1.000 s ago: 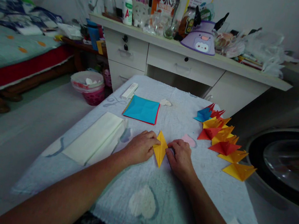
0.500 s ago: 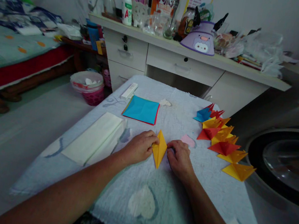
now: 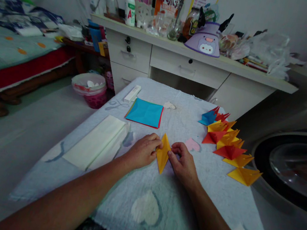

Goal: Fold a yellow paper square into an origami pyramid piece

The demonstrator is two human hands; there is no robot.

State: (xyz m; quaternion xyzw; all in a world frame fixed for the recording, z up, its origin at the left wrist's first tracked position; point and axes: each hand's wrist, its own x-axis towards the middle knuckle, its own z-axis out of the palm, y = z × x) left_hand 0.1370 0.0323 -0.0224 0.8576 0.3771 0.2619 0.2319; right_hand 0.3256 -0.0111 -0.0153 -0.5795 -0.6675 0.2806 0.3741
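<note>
A yellow origami paper (image 3: 163, 155), folded into a narrow diamond, lies on the cloth-covered table between my hands. My left hand (image 3: 145, 149) is closed on its left edge, with thumb and fingers pinching there. At the opposite edge my right hand (image 3: 182, 162) has its thumb and bent fingers closed on the right corner. Beyond the left hand sits a stack of square origami sheets (image 3: 145, 112), blue on top with red and yellow edges showing. Folded paper cranes (image 3: 232, 152) in yellow, red, orange and blue stand in a row at the right.
White folded paper (image 3: 94, 142) lies on the left of the table (image 3: 146, 208), with a small white box (image 3: 132, 94) farther back. A desk (image 3: 189, 60) crowded with jars and bags stands behind. A pink bin (image 3: 94, 95) is on the floor, a washing machine (image 3: 303, 171) at right.
My right thumb and fingers have shifted slightly left and up onto the paper's right corner, and the thumb now shows more. My left hand holds nearly the same place.
</note>
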